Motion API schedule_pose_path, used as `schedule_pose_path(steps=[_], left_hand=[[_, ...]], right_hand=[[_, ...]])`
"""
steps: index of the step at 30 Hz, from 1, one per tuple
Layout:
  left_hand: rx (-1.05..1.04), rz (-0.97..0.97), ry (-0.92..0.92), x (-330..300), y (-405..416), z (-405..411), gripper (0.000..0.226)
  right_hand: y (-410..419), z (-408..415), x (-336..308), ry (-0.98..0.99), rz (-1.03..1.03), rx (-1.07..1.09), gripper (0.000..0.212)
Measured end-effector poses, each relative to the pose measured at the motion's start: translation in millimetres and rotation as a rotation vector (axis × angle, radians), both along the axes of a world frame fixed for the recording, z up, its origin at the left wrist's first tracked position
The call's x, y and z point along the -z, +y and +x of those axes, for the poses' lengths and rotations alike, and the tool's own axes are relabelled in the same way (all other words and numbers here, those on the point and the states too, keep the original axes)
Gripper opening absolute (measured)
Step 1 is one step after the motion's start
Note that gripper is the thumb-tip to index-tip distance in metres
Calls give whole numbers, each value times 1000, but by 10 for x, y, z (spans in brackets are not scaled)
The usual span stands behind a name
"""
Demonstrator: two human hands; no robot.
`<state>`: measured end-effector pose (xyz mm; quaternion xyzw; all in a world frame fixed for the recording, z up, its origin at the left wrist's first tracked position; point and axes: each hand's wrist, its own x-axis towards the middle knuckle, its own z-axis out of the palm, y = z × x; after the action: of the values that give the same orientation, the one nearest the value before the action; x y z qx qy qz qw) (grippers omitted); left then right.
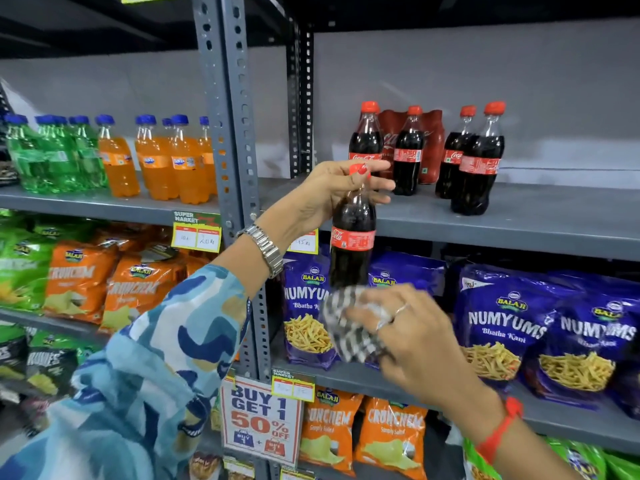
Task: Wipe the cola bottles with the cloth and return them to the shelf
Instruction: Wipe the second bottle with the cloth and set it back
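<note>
My left hand [341, 192] grips a cola bottle [352, 237] by its red cap and neck, holding it upright in front of the shelf edge. My right hand [408, 336] holds a black-and-white checked cloth [349, 327] pressed against the bottle's lower end, hiding its base. Several more cola bottles [478, 161] with red caps stand on the grey upper shelf [519, 220], beside a red shrink-wrapped pack [431, 147] at the back.
A perforated grey upright [235, 133] divides the shelving. Orange and green soda bottles [152, 164] fill the left shelf. Blue snack bags [502, 323] and orange snack bags [83, 282] sit below. A promotion sign [261, 420] hangs low in front.
</note>
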<state>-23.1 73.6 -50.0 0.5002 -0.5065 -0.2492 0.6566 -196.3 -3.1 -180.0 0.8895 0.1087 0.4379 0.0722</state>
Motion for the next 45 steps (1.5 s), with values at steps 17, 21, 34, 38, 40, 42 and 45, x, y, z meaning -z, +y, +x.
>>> schedule_pose_path(steps=[17,21,34,38,40,42,45], left_hand=[[-12,-68,158,159,-66,65,25],[5,-81,157,126,-118,9,26],[-126,-182,36,-633,-531,5,18],[-241,-213,-21,-897,-813,-13,19],[-304,-199,-53,-943,-965,28,28],[-372,-168,-76,-930,-1104,75,35],[-422,-151,-88,-863,-1250,144,39]], right_hand=[[-14,-32,-265,-144,220,-168,52],[-127,100,-466,-218,298,-28,57],[-223,62,-555,23,92,-53,59],[-405,104,-751,-64,96,15,62],[-497,148,-825,-82,80,50,59],[-605,201,-887,-99,78,73,58],[-742,263,-950,-110,88,100,59]])
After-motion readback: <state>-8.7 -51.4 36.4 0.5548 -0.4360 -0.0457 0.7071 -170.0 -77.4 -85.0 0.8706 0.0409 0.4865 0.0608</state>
